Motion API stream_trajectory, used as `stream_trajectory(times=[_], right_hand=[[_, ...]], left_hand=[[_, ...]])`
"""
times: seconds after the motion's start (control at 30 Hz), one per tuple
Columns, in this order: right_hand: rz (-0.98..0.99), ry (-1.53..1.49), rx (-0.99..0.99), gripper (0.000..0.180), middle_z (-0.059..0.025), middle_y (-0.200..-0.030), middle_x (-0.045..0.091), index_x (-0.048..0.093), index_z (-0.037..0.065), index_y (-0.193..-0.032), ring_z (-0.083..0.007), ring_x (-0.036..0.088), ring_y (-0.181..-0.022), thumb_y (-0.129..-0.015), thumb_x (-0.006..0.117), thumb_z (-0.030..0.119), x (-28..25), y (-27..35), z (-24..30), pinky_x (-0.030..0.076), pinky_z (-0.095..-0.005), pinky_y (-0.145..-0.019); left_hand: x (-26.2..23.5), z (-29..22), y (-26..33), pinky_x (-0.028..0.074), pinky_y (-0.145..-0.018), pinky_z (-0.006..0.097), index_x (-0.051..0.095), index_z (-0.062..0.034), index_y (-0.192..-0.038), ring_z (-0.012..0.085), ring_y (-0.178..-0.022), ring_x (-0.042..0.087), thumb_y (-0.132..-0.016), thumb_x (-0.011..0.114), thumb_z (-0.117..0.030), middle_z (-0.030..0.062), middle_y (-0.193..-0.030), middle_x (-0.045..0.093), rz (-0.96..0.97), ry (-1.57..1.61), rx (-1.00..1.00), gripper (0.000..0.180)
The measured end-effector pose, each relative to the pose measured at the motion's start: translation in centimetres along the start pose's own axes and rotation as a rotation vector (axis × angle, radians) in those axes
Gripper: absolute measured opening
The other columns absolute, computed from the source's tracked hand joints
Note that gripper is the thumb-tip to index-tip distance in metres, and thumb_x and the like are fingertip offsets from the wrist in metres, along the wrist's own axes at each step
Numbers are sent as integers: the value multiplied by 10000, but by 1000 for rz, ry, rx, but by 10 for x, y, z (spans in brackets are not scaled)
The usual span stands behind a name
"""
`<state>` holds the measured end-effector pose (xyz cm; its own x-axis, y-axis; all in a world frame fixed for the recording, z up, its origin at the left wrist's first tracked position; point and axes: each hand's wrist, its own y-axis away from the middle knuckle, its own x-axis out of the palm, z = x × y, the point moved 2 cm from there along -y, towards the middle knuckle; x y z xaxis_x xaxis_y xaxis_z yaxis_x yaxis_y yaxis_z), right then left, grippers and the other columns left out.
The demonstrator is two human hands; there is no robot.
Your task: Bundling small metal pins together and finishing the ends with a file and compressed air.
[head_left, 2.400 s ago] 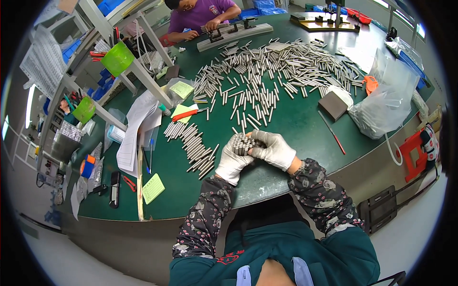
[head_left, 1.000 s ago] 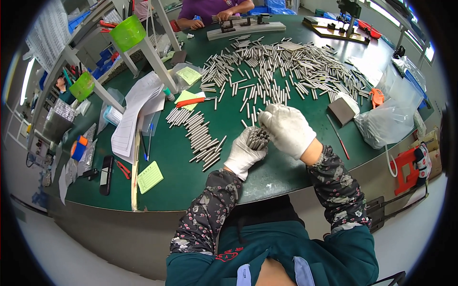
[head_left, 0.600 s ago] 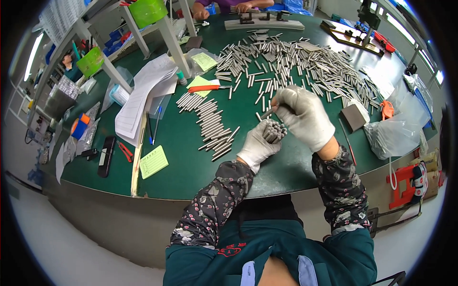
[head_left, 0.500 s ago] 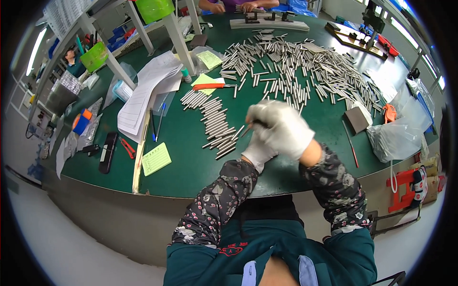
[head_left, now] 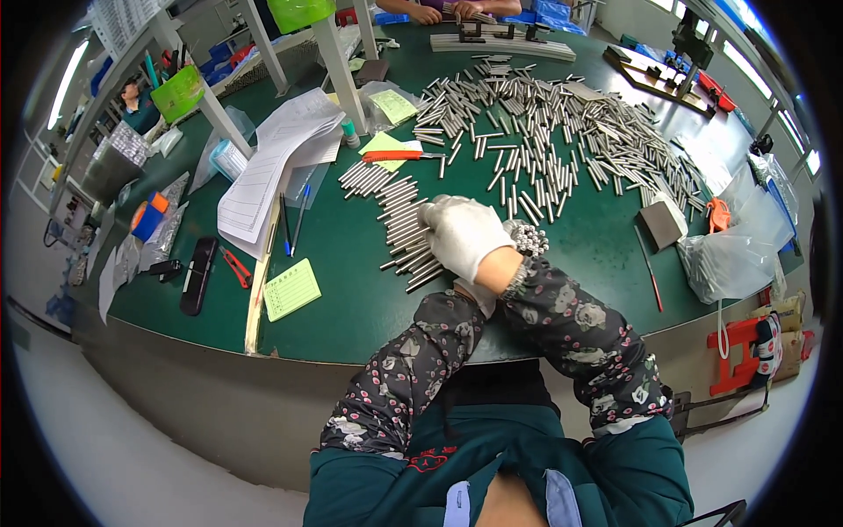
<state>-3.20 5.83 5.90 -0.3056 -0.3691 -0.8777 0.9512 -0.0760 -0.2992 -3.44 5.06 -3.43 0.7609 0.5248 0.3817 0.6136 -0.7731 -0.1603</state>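
My right hand (head_left: 465, 235), in a white glove, is over the right edge of a neat row of short metal pins (head_left: 402, 215). Its fingers are curled in, and what they pinch is hidden. Below it, my gloved left hand (head_left: 481, 297) is mostly covered by the right hand and wrist. A tight bundle of metal pins (head_left: 529, 237) shows end-on beyond the right wrist, gathered in my left hand, whose fingers are out of sight. A large loose heap of pins (head_left: 562, 123) spreads over the green table behind.
Around the row lie a red-orange cutter knife (head_left: 392, 155), a yellow-green slip (head_left: 292, 290), pens (head_left: 299, 209) and papers (head_left: 272, 167). To the right are a brown block (head_left: 660, 225), a thin red-handled tool (head_left: 651, 272) and a plastic bag (head_left: 729, 255). Another person's hands (head_left: 426, 14) work across the table.
My right hand has swung left and down to the row of pins. The end-on bundle, covered before, now shows beside my right wrist. The view has shifted slightly.
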Motion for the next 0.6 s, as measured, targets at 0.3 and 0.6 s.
stream_trajectory(times=[0.3, 0.6], right_hand=[[-673, -358, 114, 106, -29, -712, 548, 579, 2, -892, -97, 488, -634, -801, 558, 50, -66, 65, -56, 403, -215, -588], [-299, -1019, 342, 177, 43, -775, 521, 565, 33, -976, -14, 410, -626, -847, 476, 114, -18, 100, -101, 342, -145, -561]], left_hand=[[12, -12, 4, 441, -753, 206, 468, -18, -1064, 77, -855, 533, -612, 624, 98, 3, -918, 552, 62, 31, -86, 492], [11, -11, 5, 456, -734, 202, 477, -53, -1050, 60, -828, 536, -612, 624, 107, -19, -893, 561, 83, -136, 1, 489]])
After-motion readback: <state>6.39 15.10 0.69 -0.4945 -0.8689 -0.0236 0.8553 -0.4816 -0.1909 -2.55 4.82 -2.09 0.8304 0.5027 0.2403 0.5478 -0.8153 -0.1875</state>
